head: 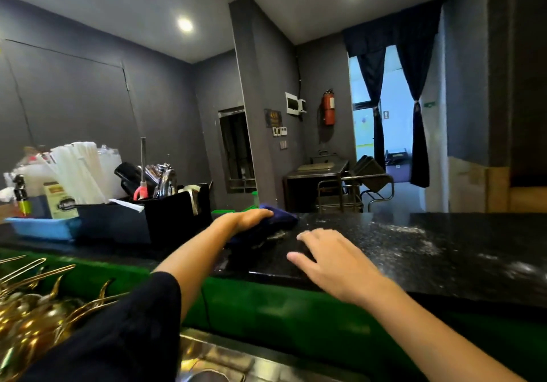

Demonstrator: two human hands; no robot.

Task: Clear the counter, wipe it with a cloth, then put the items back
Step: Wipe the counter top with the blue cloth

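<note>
A black speckled counter runs across the middle of the view, with pale wet streaks on its right part. A dark blue cloth lies bunched on the counter near its far edge. My left hand lies flat on top of the cloth, fingers straight, pressing it down. My right hand rests on the counter near its front edge, fingers spread and relaxed, holding nothing.
At the counter's left stand a black organizer with utensils and straws, and a blue tray with bottles and a box. Below are a green ledge, a steel sink and gold wire pieces.
</note>
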